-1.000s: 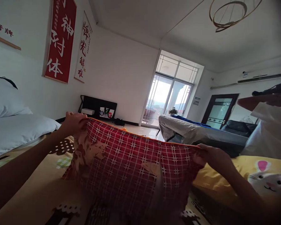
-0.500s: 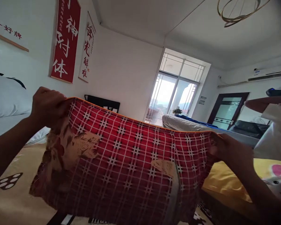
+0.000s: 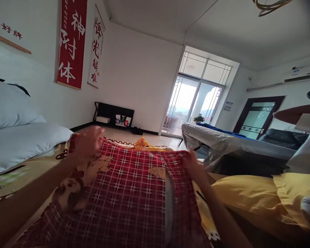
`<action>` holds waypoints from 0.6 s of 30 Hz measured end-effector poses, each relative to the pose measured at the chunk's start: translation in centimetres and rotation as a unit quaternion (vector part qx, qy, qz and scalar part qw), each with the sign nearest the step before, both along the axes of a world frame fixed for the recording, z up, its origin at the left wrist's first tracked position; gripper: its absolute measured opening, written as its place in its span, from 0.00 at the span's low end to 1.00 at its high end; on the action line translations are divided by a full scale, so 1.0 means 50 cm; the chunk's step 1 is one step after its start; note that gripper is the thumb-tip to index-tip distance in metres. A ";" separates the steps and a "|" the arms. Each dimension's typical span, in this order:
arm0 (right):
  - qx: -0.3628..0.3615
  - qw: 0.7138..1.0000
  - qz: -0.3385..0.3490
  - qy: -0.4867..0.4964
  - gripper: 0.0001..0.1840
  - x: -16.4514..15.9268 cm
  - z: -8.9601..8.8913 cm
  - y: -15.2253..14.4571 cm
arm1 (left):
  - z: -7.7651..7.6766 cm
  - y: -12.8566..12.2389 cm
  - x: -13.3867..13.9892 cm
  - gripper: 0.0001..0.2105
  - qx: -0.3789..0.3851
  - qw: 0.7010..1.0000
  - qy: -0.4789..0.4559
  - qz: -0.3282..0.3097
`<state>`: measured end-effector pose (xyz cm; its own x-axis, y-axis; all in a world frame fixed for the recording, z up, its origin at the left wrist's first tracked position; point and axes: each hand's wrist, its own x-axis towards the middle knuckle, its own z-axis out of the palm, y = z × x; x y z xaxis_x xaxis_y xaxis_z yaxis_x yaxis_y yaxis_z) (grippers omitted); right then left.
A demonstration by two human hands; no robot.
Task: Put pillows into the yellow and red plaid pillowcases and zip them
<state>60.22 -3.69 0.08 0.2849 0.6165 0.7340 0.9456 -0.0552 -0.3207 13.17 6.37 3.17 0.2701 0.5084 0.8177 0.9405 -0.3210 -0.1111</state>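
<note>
A red plaid cloth with white grid lines and a printed animal figure spreads in front of me over a patterned bed. My left hand is closed on its far left corner, slightly blurred. At the far right corner, my right hand pinches the edge. Between the two hands the far edge sags a little. The near part of the cloth runs out of view at the bottom, in shadow.
White pillows lie at left. On the right are yellow bedding and a person's raised arm. Beyond stand a plastic-covered table and a black low stand by the wall.
Both hands have moved down and away from me, and closer together. The cloth, upright before, now slopes down over the bed, showing the floor and yellow fabric beyond it.
</note>
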 end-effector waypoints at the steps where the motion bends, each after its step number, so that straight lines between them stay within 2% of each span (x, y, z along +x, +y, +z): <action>1: -0.029 0.999 0.034 0.003 0.30 -0.041 -0.066 0.016 | -0.063 -0.003 0.043 0.24 -0.044 0.997 0.007 -0.063; 3: -0.109 0.983 0.147 0.006 0.28 -0.113 -0.198 0.030 | -0.195 -0.021 0.120 0.26 -0.144 0.970 0.069 -0.186; 4: -0.129 0.978 0.159 0.025 0.28 -0.139 -0.254 0.027 | -0.256 -0.033 0.148 0.25 -0.182 0.952 0.108 -0.219; 6: -0.129 0.977 0.153 0.074 0.29 -0.165 -0.334 0.006 | -0.350 -0.061 0.178 0.26 -0.188 0.950 0.116 -0.221; 7: -0.117 0.977 0.145 0.100 0.30 -0.166 -0.356 -0.012 | -0.379 -0.074 0.180 0.27 -0.178 0.952 0.113 -0.221; 9: -0.098 0.975 0.147 0.135 0.30 -0.153 -0.375 -0.057 | -0.404 -0.096 0.164 0.29 -0.155 0.958 0.106 -0.219; 12: -0.091 0.975 0.142 0.143 0.31 -0.130 -0.376 -0.126 | -0.400 -0.122 0.121 0.29 -0.140 0.956 0.121 -0.227; 16: -0.079 0.986 0.067 0.129 0.30 -0.137 -0.363 -0.180 | -0.406 -0.159 0.084 0.29 -0.133 0.956 0.127 -0.228; 18: -0.116 0.984 0.052 0.124 0.29 -0.154 -0.343 -0.185 | -0.413 -0.180 0.075 0.31 -0.135 0.950 0.136 -0.245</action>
<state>52.53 -12.93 -17.08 0.3630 0.7944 0.4870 0.8447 -0.0599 -0.5319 16.92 -2.60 -17.50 0.7112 0.4475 0.5422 0.6185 -0.7649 -0.1799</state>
